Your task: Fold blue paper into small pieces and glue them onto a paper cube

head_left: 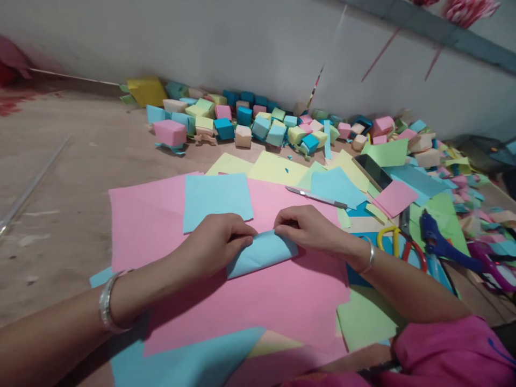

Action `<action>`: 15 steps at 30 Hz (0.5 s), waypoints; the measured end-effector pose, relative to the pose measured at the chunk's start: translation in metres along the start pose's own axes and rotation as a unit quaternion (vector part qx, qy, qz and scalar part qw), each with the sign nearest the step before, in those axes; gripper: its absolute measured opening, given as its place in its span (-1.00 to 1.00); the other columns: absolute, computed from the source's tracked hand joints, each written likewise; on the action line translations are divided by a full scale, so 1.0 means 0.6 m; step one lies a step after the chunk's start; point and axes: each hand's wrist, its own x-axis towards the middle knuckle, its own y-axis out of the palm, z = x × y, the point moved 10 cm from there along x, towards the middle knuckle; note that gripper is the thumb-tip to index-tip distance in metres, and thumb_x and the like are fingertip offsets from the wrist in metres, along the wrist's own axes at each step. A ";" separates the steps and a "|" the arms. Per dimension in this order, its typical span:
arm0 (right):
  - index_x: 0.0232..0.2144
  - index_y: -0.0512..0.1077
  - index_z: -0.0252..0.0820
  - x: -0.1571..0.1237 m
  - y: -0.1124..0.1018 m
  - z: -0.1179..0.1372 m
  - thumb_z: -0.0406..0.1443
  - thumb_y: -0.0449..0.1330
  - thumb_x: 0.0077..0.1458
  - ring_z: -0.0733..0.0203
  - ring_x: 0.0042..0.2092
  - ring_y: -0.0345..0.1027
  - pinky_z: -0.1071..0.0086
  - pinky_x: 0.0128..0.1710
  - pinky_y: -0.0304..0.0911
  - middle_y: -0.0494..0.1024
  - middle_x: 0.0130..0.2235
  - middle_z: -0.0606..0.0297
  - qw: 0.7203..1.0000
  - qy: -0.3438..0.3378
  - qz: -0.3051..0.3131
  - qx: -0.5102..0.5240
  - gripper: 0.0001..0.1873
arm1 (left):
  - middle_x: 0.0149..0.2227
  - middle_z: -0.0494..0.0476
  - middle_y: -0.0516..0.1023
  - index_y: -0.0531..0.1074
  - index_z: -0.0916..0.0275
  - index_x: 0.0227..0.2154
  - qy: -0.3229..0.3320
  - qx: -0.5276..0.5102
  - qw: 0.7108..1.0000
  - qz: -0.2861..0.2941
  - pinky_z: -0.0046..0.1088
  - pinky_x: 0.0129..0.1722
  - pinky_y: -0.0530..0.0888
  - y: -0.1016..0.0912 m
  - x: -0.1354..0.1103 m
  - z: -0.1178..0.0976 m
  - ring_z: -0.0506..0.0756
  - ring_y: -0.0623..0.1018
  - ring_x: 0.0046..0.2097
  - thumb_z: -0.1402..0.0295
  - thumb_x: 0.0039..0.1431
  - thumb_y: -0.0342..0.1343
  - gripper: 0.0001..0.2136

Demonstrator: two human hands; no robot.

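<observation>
My left hand [215, 242] and my right hand [308, 228] both pinch a folded light-blue paper [262, 252], one at each end. The paper lies on a large pink sheet [258, 290] spread over the floor. Both hands have their fingers pressed onto the fold's upper edge. Each wrist wears a silver bangle. A light-blue square sheet [217, 199] lies just beyond my left hand.
Many folded paper cubes [262, 126] in pink, blue, yellow and green are heaped along the wall. A craft knife [316, 198], scissors [401, 242], a blue glue gun [443, 244] and a dark phone [373, 169] lie to the right among loose coloured sheets. A metal ruler [32, 185] lies at the left.
</observation>
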 end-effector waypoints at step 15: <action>-0.48 0.37 -0.22 0.001 0.012 0.004 -0.32 0.09 0.16 0.30 -0.43 0.17 0.39 -0.43 -0.07 0.43 -0.46 0.29 0.985 -0.030 -0.017 -0.171 -0.82 | -0.40 0.10 0.54 0.50 0.19 -0.42 0.034 0.136 0.990 -0.023 -0.41 -0.41 0.27 0.001 -0.010 -0.009 0.11 0.47 -0.35 0.43 0.10 -0.01 -0.83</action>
